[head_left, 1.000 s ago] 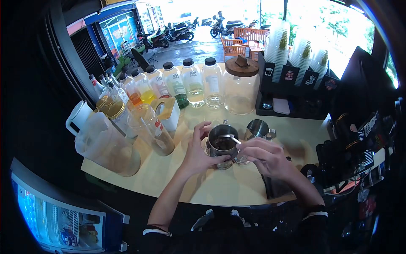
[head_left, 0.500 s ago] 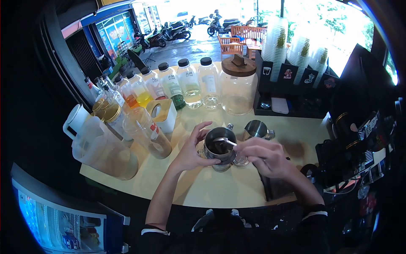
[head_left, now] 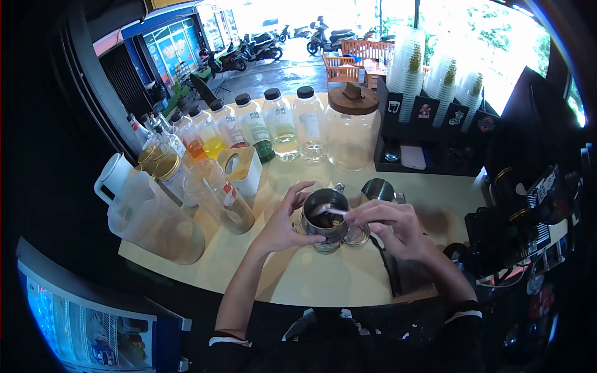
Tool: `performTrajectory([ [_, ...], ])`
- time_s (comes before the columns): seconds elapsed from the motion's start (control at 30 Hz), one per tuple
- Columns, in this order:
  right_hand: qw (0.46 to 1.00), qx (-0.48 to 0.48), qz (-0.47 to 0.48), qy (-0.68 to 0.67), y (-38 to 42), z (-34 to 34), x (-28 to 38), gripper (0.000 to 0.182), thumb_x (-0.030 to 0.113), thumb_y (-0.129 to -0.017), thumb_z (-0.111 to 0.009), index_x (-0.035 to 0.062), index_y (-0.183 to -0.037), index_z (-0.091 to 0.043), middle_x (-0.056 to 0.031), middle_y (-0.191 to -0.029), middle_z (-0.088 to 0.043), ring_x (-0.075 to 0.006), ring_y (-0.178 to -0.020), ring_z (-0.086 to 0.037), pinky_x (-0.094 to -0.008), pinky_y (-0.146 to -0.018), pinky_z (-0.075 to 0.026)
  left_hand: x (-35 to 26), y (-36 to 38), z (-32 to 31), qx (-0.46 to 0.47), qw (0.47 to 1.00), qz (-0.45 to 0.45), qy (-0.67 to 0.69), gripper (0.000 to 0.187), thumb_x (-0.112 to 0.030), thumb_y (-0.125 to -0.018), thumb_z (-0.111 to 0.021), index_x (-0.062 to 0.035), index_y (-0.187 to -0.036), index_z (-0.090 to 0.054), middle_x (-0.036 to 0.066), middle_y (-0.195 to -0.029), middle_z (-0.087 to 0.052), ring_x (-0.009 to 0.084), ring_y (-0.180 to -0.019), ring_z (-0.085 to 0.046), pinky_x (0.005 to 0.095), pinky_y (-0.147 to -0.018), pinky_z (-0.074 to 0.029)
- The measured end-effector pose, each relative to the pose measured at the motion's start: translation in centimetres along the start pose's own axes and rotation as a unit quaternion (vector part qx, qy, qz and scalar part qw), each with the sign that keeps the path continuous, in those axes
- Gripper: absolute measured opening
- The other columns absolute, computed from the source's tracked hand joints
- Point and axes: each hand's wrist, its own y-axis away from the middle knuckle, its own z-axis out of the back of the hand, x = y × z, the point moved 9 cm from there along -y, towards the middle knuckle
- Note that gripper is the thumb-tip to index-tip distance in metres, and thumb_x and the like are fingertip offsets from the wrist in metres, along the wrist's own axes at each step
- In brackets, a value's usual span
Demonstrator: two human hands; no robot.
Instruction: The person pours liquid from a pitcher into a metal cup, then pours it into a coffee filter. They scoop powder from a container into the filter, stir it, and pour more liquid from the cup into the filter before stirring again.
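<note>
Steel-grey and round-mouthed, the metal cup (head_left: 328,232) stands between the two hands, close to the middle of the pale counter (head_left: 298,280), with a clear base showing beneath its front. The left hand (head_left: 285,225) curves around the cup's left side: the thumb lies along the front wall, the index finger arches beside the rim, spread well away from the thumb, and the remaining fingers are mostly hidden. The right hand (head_left: 397,229) is to the right of the cup and a little above it, its thumb and index finger pinching the handle of a spoon (head_left: 341,213). The spoon slants down to the left, its far end inside the mouth of the cup, over dark contents that are too shadowed to make out.

Just beyond the right hand's fingers is a second metal cup (head_left: 377,189), near the first and touched by neither hand. A clear glass piece (head_left: 356,235) shows between the first cup and the right hand. Left of the left hand, well apart from the cup, stand a tall clear container (head_left: 227,202), a white box (head_left: 247,177) with a tan top and a large translucent pitcher (head_left: 155,217). Behind the cup is a big jar (head_left: 352,140) with a wooden lid.
</note>
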Motion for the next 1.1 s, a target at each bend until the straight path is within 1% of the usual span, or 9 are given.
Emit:
performTrajectory([
  [0.07,0.997,-0.005,-0.016,0.076,-0.1,0.0,0.1,0.012,0.006,-0.088,-0.058,0.0011,-0.099,-0.062,-0.0131,-0.106,-0.066,-0.0243,-0.091,-0.066,-0.0331,-0.075,-0.054,-0.3,0.0,-0.1,0.000,1.000,-0.006,-0.010,0.102,-0.021,-0.057,-0.088,-0.0115,-0.140,-0.029,0.013,-0.120,-0.055,0.0249,-0.119,-0.051,0.0394,-0.110,-0.031],
  [0.17,0.994,-0.008,0.010,0.105,0.4,0.3,1.1,0.012,0.006,-0.087,-0.060,0.0014,-0.098,-0.062,-0.0123,-0.105,-0.066,-0.0250,-0.090,-0.066,-0.0329,-0.075,-0.054,-1.6,0.1,-0.4,-0.013,0.999,-0.022,-0.034,0.101,-0.022,-0.057,-0.088,-0.0110,-0.139,-0.031,0.013,-0.120,-0.056,0.0243,-0.118,-0.051,0.0395,-0.108,-0.034],
  [0.23,0.991,-0.011,0.014,0.132,0.4,0.1,1.3,0.013,0.006,-0.086,-0.061,0.0016,-0.099,-0.061,-0.0121,-0.104,-0.066,-0.0252,-0.089,-0.066,-0.0332,-0.074,-0.054,-2.2,0.2,-0.3,-0.066,0.995,-0.011,-0.073,0.092,-0.022,-0.056,-0.088,-0.0071,-0.133,-0.041,0.012,-0.116,-0.059,0.0222,-0.112,-0.056,0.0372,-0.102,-0.041],
  [0.33,0.985,-0.010,0.030,0.169,0.5,-0.8,1.6,0.016,0.006,-0.085,-0.064,0.0018,-0.100,-0.061,-0.0117,-0.105,-0.065,-0.0252,-0.088,-0.066,-0.0336,-0.073,-0.054,-2.6,-0.1,-0.9,-0.079,0.993,-0.003,-0.084,0.080,-0.021,-0.055,-0.088,-0.0030,-0.124,-0.050,0.012,-0.110,-0.063,0.0199,-0.105,-0.061,0.0334,-0.095,-0.047],
  [0.43,0.985,-0.002,0.054,0.166,0.5,-1.1,2.2,0.019,0.007,-0.084,-0.066,0.0018,-0.101,-0.060,-0.0115,-0.107,-0.065,-0.0249,-0.086,-0.066,-0.0339,-0.072,-0.054,-2.9,-0.1,-0.8,-0.098,0.993,-0.026,-0.067,0.075,-0.019,-0.055,-0.087,-0.0009,-0.120,-0.054,0.012,-0.108,-0.065,0.0188,-0.100,-0.064,0.0310,-0.091,-0.049],
  [0.6,0.981,-0.006,0.045,0.186,0.1,-1.1,2.3,0.019,0.008,-0.084,-0.066,0.0014,-0.101,-0.060,-0.0113,-0.108,-0.065,-0.0251,-0.086,-0.066,-0.0335,-0.071,-0.054,-3.2,-0.1,-0.8,-0.089,0.993,-0.036,-0.064,0.078,-0.019,-0.056,-0.087,-0.0006,-0.122,-0.052,0.011,-0.110,-0.065,0.0188,-0.101,-0.063,0.0315,-0.092,-0.049],
  [0.67,0.990,0.002,0.029,0.138,0.0,-1.3,2.1,0.018,0.007,-0.084,-0.065,0.0011,-0.101,-0.060,-0.0123,-0.108,-0.065,-0.0249,-0.085,-0.066,-0.0331,-0.071,-0.054,-3.3,-0.1,-0.8,-0.087,0.994,-0.040,-0.060,0.078,-0.019,-0.056,-0.087,-0.0004,-0.123,-0.051,0.011,-0.110,-0.065,0.0188,-0.101,-0.063,0.0318,-0.092,-0.049],
  [0.97,0.992,-0.012,0.030,0.122,0.2,-1.0,2.3,0.014,0.003,-0.085,-0.062,-0.0002,-0.099,-0.061,-0.0142,-0.105,-0.065,-0.0247,-0.088,-0.067,-0.0321,-0.075,-0.055,-2.7,0.1,-0.8,-0.080,0.995,-0.037,-0.038,0.081,-0.018,-0.057,-0.087,-0.0024,-0.126,-0.049,0.011,-0.114,-0.063,0.0186,-0.108,-0.060,0.0324,-0.095,-0.047],
  [1.1,0.994,-0.013,0.005,0.104,0.0,-0.8,1.9,0.013,0.004,-0.087,-0.060,-0.0001,-0.100,-0.060,-0.0144,-0.105,-0.065,-0.0240,-0.087,-0.067,-0.0317,-0.073,-0.055,-2.8,0.1,-0.9,-0.073,0.996,-0.045,-0.027,0.082,-0.017,-0.057,-0.086,-0.0025,-0.127,-0.048,0.011,-0.115,-0.062,0.0189,-0.108,-0.060,0.0328,-0.096,-0.046],
])
